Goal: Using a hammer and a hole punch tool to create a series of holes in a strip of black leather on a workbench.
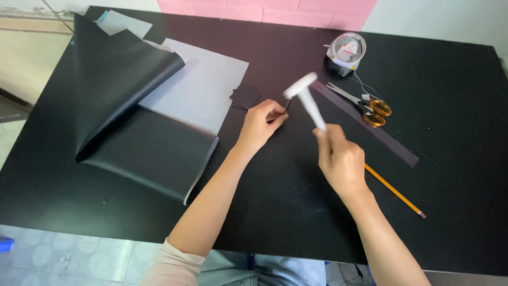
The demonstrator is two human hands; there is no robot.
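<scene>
A black worktop (450, 106) fills the view, and on its left side lies a large black sheet (132, 132) with a pale backing, one corner curled over itself. Right of centre a long dark strip (370, 127) runs diagonally, with orange-handled scissors (370, 106) beside it, a round tape dispenser (346, 53) behind, and a yellow pencil (394, 190) lying near the right wrist. The right hand (341, 159) is closed around the lower end of a white tube-shaped stick (307, 98), whose long axis slants up and to the left, its wide cap end hanging just over the left hand. The left hand (262, 124) rests on the worktop with thumb and fingertips pinched together on a small dark paper piece (283, 108), right below that cap. A small black cut-out (245, 96) lies just behind the left hand.
</scene>
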